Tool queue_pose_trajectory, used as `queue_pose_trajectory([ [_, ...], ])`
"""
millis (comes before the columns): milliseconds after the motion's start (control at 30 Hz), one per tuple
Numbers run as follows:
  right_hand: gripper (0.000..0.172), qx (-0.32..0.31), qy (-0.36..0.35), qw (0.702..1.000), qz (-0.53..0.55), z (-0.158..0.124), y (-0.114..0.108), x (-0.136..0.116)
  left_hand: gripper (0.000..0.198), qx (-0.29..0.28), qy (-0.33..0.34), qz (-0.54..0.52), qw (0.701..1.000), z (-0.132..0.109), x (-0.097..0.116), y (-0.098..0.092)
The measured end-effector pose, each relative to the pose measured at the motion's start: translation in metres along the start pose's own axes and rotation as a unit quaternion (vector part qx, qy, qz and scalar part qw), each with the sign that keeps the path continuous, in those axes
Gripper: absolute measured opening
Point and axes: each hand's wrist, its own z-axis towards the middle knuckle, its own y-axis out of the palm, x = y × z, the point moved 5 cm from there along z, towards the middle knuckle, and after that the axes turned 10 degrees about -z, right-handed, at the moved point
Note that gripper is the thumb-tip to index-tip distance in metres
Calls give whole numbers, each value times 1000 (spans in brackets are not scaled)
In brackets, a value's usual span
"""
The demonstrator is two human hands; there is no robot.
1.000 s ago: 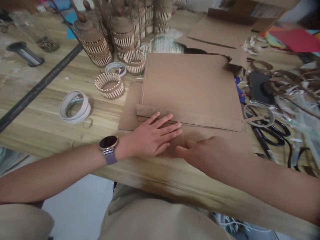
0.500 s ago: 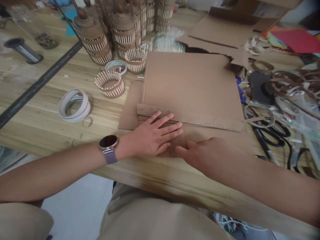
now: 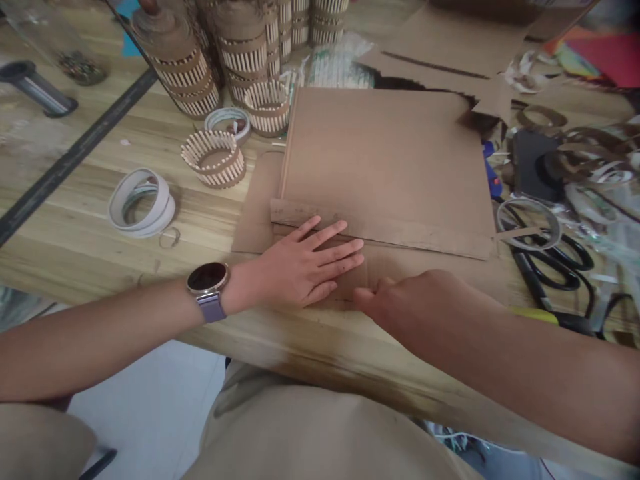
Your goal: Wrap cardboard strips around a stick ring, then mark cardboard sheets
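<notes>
My left hand (image 3: 315,263) lies flat with fingers spread on brown cardboard, its fingertips on a narrow flap (image 3: 420,239) along the near side of a large cardboard sheet (image 3: 385,153). That sheet rests on another cardboard piece (image 3: 257,200), whose left part sticks out from under it. My right hand (image 3: 410,297) is closed at the near edge of the lower cardboard, just right of my left hand. Its thumb and curled fingers press together by that edge; what they hold, if anything, is hidden. A watch is on my left wrist.
Left of the cardboard are a small stick basket (image 3: 215,160) and tape rolls (image 3: 141,203). Stick-covered bottles (image 3: 175,57) stand behind. On the right lie black-handled scissors (image 3: 555,263), a clear tape ring (image 3: 530,223), a yellow-handled tool (image 3: 535,313) and curled cardboard strips (image 3: 600,153).
The view has shifted slightly, uncovering more of the yellow-handled tool beside my right forearm. Both hands keep nearly the same places on the cardboard; my left hand stays flat, my right closed.
</notes>
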Motion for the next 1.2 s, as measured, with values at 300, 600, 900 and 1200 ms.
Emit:
queue_pose_trajectory([
  [300, 39, -27, 3, 999, -43, -11, 29, 9, 54, -16, -5, -5, 1000, 0, -1, 1],
  [600, 35, 5, 29, 999, -31, -23, 41, 19, 54, -4, -2, 6, 1000, -1, -2, 0],
  [900, 46, -2, 35, 998, -43, -33, 44, 28, 54, -7, -4, 6, 1000, -1, -1, 0],
  [1200, 51, 12, 32, 999, -8, -39, 61, 36, 54, -2, -5, 5, 1000, -1, -1, 0],
])
